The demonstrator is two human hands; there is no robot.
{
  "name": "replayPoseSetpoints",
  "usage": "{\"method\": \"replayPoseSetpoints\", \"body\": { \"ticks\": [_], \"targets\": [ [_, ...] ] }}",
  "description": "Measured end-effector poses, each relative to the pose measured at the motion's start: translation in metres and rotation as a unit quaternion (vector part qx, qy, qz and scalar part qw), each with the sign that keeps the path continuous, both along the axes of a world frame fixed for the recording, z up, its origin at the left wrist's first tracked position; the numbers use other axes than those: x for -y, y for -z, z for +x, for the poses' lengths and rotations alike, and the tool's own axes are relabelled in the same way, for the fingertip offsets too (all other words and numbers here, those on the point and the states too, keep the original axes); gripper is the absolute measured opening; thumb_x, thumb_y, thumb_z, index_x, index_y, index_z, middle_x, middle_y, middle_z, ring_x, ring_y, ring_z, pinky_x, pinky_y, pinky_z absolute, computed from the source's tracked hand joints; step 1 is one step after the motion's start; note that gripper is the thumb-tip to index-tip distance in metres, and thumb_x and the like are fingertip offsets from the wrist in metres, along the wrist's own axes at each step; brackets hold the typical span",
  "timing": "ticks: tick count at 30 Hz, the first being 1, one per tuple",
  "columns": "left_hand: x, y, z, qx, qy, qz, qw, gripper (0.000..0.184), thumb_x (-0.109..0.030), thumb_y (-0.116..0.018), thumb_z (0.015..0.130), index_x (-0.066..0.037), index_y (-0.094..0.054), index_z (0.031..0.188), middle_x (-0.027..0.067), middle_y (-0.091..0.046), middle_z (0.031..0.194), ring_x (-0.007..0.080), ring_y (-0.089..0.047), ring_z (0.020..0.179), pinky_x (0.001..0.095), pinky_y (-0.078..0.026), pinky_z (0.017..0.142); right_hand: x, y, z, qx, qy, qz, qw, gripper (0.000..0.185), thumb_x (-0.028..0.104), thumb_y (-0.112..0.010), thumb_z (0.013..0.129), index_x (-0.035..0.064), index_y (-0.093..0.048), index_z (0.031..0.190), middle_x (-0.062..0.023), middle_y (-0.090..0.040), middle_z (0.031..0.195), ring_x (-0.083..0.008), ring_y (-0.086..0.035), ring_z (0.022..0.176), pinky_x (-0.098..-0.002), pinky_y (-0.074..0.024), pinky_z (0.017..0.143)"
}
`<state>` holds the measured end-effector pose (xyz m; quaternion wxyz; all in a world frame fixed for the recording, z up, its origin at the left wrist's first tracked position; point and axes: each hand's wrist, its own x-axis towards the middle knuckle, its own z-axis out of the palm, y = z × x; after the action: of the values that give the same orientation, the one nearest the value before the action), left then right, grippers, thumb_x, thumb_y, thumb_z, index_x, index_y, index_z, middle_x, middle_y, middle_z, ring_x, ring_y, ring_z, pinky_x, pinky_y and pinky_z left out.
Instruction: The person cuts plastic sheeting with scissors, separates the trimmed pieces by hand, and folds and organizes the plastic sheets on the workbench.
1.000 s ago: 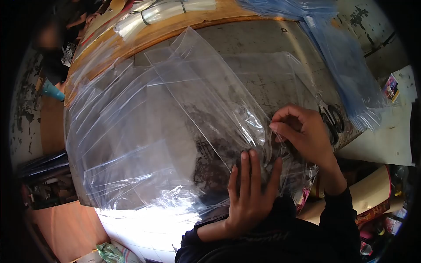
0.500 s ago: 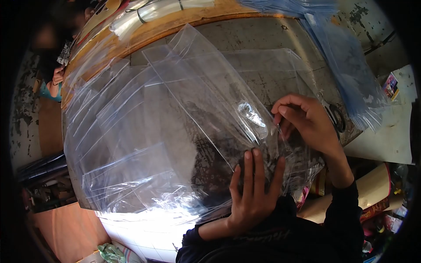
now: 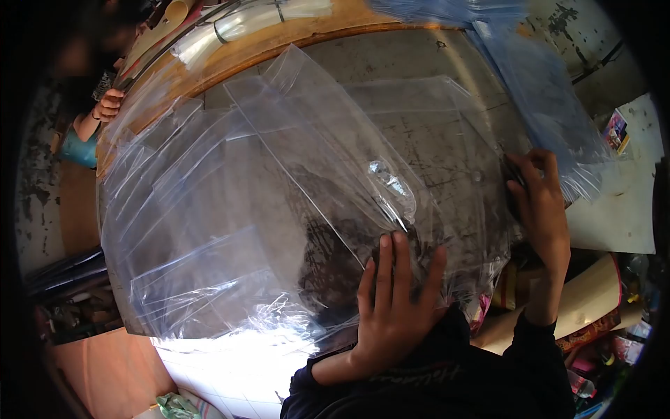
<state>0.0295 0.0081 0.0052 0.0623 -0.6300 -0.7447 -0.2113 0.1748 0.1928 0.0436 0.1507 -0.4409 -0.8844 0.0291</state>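
My left hand (image 3: 394, 307) lies flat, fingers spread, on a clear plastic sheet (image 3: 328, 140) that is folded into a long strip. Under and around it, more clear plastic sheets (image 3: 202, 209) overlap across the worktable (image 3: 419, 52). My right hand (image 3: 541, 202) is at the table's right edge, its fingers curled over the dark-handled scissors (image 3: 514, 170). Most of the scissors is hidden by that hand.
Bluish plastic sheets (image 3: 537, 98) hang over the far right corner. A bundle of rolled clear plastic (image 3: 244, 24) lies on a wooden board. At left, another person's hand (image 3: 108, 105) rests near the table. A cream roll (image 3: 586, 300) is at lower right.
My right hand has left the plastic's edge and moved right, onto the scissors. My left hand stays nearly in place. The other person's hand has risen slightly.
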Motion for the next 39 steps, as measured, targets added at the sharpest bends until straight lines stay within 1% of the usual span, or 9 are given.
{"method": "replayPoseSetpoints", "body": {
  "ticks": [2, 11, 14, 18, 23, 28, 32, 37, 39],
  "targets": [
    [0.01, -0.014, -0.011, 0.2, 0.077, -0.06, 0.975, 0.066, -0.052, -0.064, 0.075, -0.013, -0.053, 0.127, 0.0303, -0.036, 0.136, 0.0392, -0.036, 0.129, 0.053, -0.034, 0.098, 0.001, 0.001, 0.002, 0.001, 0.008, -0.007, 1.0, 0.038, -0.001, -0.06, 0.078, 0.0052, -0.055, 0.115, -0.0169, -0.046, 0.111, -0.035, -0.053, 0.098, -0.0433, -0.044, 0.082],
    [0.046, -0.081, -0.072, 0.02, 0.152, -0.24, 0.959, 0.084, -0.059, -0.066, 0.064, -0.016, -0.045, 0.133, 0.014, -0.035, 0.143, 0.0318, -0.028, 0.135, 0.0625, -0.009, 0.107, 0.002, 0.007, 0.019, 0.002, 0.007, -0.016, 1.0, 0.045, -0.003, -0.058, 0.077, 0.0071, -0.052, 0.121, -0.0188, -0.052, 0.103, -0.0367, -0.053, 0.093, -0.0419, -0.044, 0.079],
    [0.021, -0.112, -0.086, -0.034, 0.182, -0.232, 0.955, 0.076, -0.055, -0.068, 0.064, -0.014, -0.053, 0.126, 0.0141, -0.038, 0.14, 0.0306, -0.031, 0.133, 0.0589, -0.016, 0.108, -0.001, 0.0, 0.028, -0.049, -0.042, -0.031, 0.997, 0.046, -0.002, -0.058, 0.078, 0.0065, -0.051, 0.122, -0.0198, -0.055, 0.099, -0.037, -0.055, 0.09, -0.0406, -0.0447, 0.079],
    [-0.083, -0.106, -0.096, -0.209, 0.312, -0.045, 0.926, 0.025, -0.024, -0.068, 0.075, -0.006, -0.062, 0.09, 0.0111, -0.058, 0.103, 0.0251, -0.057, 0.102, 0.0377, -0.047, 0.087, -0.002, -0.006, 0.042, -0.115, -0.056, -0.111, 0.986, 0.038, -0.004, -0.055, 0.082, 0.0033, -0.05, 0.119, -0.0198, -0.058, 0.094, -0.0322, -0.058, 0.088, -0.0351, -0.0449, 0.079],
    [-0.138, -0.05, -0.108, 0.031, 0.438, -0.107, 0.892, 0.011, -0.015, -0.065, 0.078, -0.006, -0.061, 0.082, 0.0051, -0.059, 0.085, 0.0236, -0.059, 0.086, 0.0354, -0.049, 0.07, -0.001, -0.008, 0.07, -0.21, 0.014, -0.288, 0.934, 0.03, -0.007, -0.05, 0.083, 0.0001, -0.049, 0.112, -0.0113, -0.059, 0.093, -0.0188, -0.057, 0.091, -0.0272, -0.0414, 0.083],
    [-0.143, -0.031, -0.12, 0.111, 0.466, -0.14, 0.867, 0.011, -0.019, -0.065, 0.079, -0.009, -0.061, 0.08, 0.0017, -0.058, 0.086, 0.0233, -0.059, 0.084, 0.0367, -0.044, 0.073, 0.018, -0.008, 0.076, -0.364, 0.042, -0.388, 0.846, 0.046, -0.001, -0.06, 0.079, 0.0026, -0.043, 0.121, -0.0042, -0.052, 0.101, -0.0131, -0.051, 0.093, -0.0229, -0.0374, 0.082],
    [-0.14, -0.026, -0.121, 0.068, 0.461, -0.09, 0.88, 0.01, -0.019, -0.062, 0.082, -0.01, -0.057, 0.082, -0.0002, -0.054, 0.085, 0.0176, -0.054, 0.085, 0.0341, -0.039, 0.08, 0.04, -0.014, 0.061, -0.374, 0.07, -0.349, 0.856, 0.07, 0.021, -0.077, 0.068, 0.0035, -0.042, 0.125, -0.0005, -0.046, 0.092, -0.0081, -0.044, 0.081, -0.0193, -0.0343, 0.073],
    [-0.144, -0.03, -0.126, 0.199, 0.456, -0.148, 0.855, 0.01, -0.016, -0.061, 0.084, -0.006, -0.06, 0.084, 0.0026, -0.06, 0.08, 0.0186, -0.059, 0.079, 0.0329, -0.044, 0.072, 0.054, -0.018, 0.05, -0.369, 0.115, -0.221, 0.895, 0.055, 0.014, -0.075, 0.065, 0.0051, -0.05, 0.113, -0.0004, -0.046, 0.085, -0.01, -0.044, 0.074, -0.0225, -0.0369, 0.066],
    [-0.146, -0.024, -0.128, 0.28, 0.451, -0.186, 0.827, 0.01, -0.015, -0.061, 0.084, -0.005, -0.061, 0.086, 0.0039, -0.063, 0.079, 0.0193, -0.061, 0.075, 0.0323, -0.045, 0.069, 0.066, -0.024, 0.043, -0.115, 0.017, -0.142, 0.983, 0.044, 0.007, -0.072, 0.063, 0.0049, -0.053, 0.102, -0.0046, -0.048, 0.08, -0.0148, -0.048, 0.068, -0.027, -0.0398, 0.061]
  ]
}}
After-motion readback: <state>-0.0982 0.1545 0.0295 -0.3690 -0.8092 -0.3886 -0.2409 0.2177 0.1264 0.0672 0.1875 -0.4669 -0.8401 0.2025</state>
